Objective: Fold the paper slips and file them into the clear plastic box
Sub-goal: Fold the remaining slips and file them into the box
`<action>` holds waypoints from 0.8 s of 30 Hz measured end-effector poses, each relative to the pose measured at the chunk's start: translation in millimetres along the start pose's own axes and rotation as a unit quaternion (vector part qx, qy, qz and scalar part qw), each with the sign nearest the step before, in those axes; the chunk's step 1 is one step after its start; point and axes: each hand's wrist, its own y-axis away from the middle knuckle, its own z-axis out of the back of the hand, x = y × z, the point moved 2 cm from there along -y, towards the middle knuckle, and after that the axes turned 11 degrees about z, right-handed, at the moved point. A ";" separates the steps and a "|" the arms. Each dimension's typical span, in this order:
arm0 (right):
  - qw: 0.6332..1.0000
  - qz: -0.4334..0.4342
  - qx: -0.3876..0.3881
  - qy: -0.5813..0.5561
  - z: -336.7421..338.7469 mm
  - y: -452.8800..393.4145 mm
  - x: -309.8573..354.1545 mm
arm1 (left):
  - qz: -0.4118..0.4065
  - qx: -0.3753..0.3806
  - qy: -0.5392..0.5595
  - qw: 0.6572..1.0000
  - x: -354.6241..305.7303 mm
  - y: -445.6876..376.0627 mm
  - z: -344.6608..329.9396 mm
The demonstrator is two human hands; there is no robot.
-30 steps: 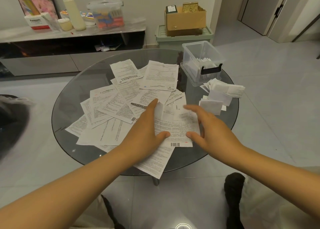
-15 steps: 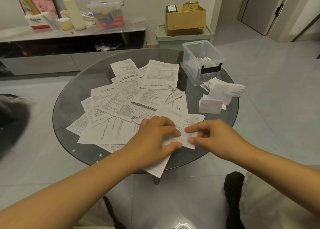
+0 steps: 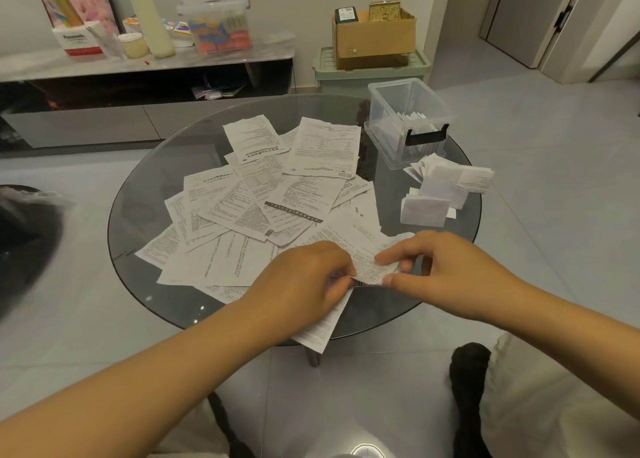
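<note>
The paper slip (image 3: 367, 261) being worked lay at the near edge of the glass table (image 3: 145, 194), on top of the loose heap of unfolded slips (image 3: 263, 197), and in the second leading up to this moment it had gone from a sheet with one half raised off the heap to a doubled piece pressed low against the papers beneath. That suggested a first fold had been closed and the person was now setting the crease or starting a second fold, so this slip was not yet ready for filing. The left hand (image 3: 308, 277) pinched the slip's near left edge, fingers curled in tight over the paper, while the right hand (image 3: 446, 270) held the opposite end between forefinger and thumb, the other fingers loosely bent above it. The slip thus sat stretched between the two grips, its middle showing in the narrow gap between the hands, and one longer sheet ran out from under the left hand and overhung the table's rim. Further out, a small pile of folded slips (image 3: 440, 194) waited near the right side of the table, apart from the hands. Just beyond that pile stood the clear plastic box (image 3: 408, 121), open-topped with a black latch on its near wall and a few folded slips already upright inside. Most of the heap was still flat, so by my judgement the task was at an early stage.
</note>
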 end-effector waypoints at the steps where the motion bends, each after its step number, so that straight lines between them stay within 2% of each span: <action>1: 1.000 0.012 0.006 0.020 0.6 -0.1 -0.5 | -0.002 0.001 0.005 1.000 0.5 0.9 1.0; 6: 0.995 0.063 0.018 0.078 2.4 2.4 0.9 | -0.005 0.008 0.024 1.000 5.9 5.3 3.7; 13: 0.985 0.095 -0.045 0.136 4.6 0.3 5.0 | 0.001 0.034 0.045 0.998 9.4 9.6 9.8; 18: 0.990 0.118 -0.062 0.044 1.0 -10.2 3.5 | 0.023 0.023 0.073 0.997 9.6 9.0 11.2; 24: 0.993 0.053 -0.075 -0.071 -13.5 -27.7 -5.5 | 0.117 -0.002 0.104 0.988 12.5 2.0 10.8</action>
